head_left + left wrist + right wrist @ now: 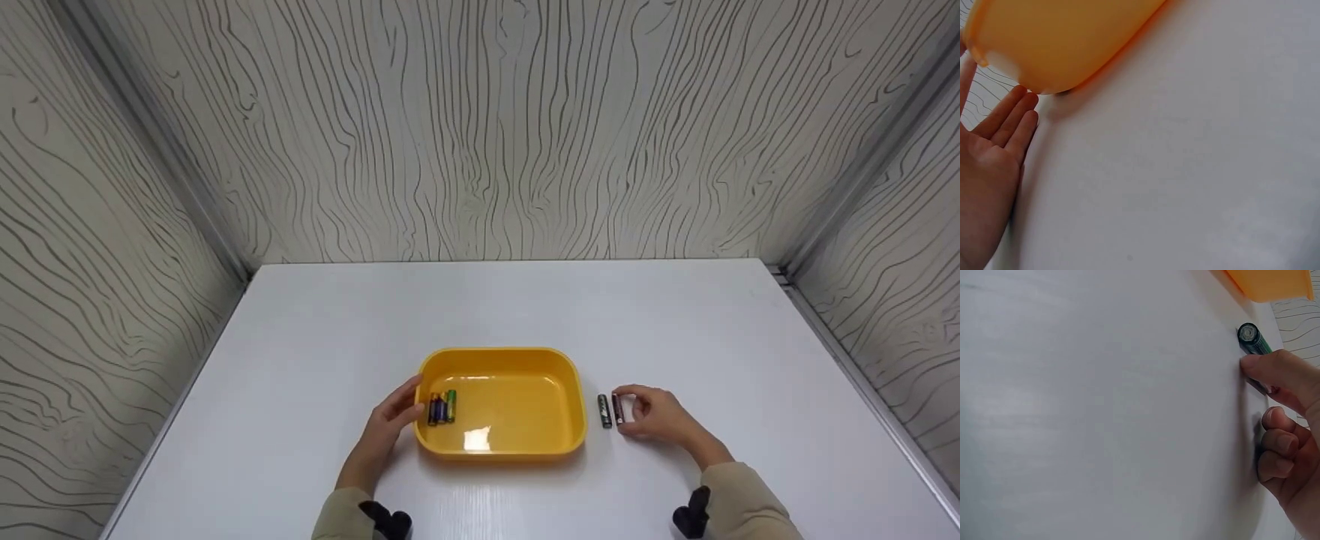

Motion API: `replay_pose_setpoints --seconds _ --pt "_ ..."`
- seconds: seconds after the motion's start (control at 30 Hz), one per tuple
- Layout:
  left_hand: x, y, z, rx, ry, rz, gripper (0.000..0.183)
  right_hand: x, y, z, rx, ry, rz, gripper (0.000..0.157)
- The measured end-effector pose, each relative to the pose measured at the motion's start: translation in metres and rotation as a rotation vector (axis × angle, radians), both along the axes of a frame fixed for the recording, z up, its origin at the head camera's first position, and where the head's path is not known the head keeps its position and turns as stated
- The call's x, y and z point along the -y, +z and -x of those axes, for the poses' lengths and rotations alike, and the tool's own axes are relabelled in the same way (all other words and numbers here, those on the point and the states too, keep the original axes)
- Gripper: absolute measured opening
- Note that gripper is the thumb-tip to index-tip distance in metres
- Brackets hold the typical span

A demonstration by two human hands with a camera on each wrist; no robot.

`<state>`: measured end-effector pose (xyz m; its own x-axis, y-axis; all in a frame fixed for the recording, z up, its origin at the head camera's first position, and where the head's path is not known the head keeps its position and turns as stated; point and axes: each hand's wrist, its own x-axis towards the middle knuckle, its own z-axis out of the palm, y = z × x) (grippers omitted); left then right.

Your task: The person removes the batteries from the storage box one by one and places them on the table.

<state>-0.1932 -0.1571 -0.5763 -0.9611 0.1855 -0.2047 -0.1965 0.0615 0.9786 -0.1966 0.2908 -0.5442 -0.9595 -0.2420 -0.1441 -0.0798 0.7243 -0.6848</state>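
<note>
A yellow plastic tray (517, 420) sits on the white table, with a small row of batteries (451, 406) lying side by side at its left end. My left hand (390, 416) holds the tray's left side, thumb at the rim; in the left wrist view three fingers of that hand (994, 152) extend by the tray's outer wall (1067, 39). To the right of the tray, my right hand (656, 415) pinches a dark battery (618, 409) end to end between thumb and index finger. Just left of it lies a green-and-black battery (604, 412), whose end shows in the right wrist view.
The white table (337, 322) extends around the tray on all sides. Behind it rises a wood-grain patterned wall (480, 150), and similar panels flank left and right. Metal strips run along the table's side edges.
</note>
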Motion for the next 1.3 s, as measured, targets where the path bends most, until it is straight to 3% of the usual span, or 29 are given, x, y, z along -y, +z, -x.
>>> replay_pose_setpoints --seconds 0.4,0.7,0.97,1.3 --pt "-0.001 0.002 -0.001 -0.007 -0.005 -0.004 0.058 -0.002 0.009 0.002 0.047 0.034 0.092 0.065" --pt "0.001 0.002 -0.001 -0.005 -0.013 0.000 0.056 0.007 0.026 0.006 -0.017 0.071 0.129 0.054" --pt "0.000 0.001 -0.001 0.020 0.013 -0.009 0.059 0.026 0.043 0.004 -0.134 0.116 0.164 0.042" --pt "-0.001 0.002 -0.001 0.007 0.009 -0.031 0.059 0.050 0.053 0.006 -0.144 0.147 0.211 0.036"
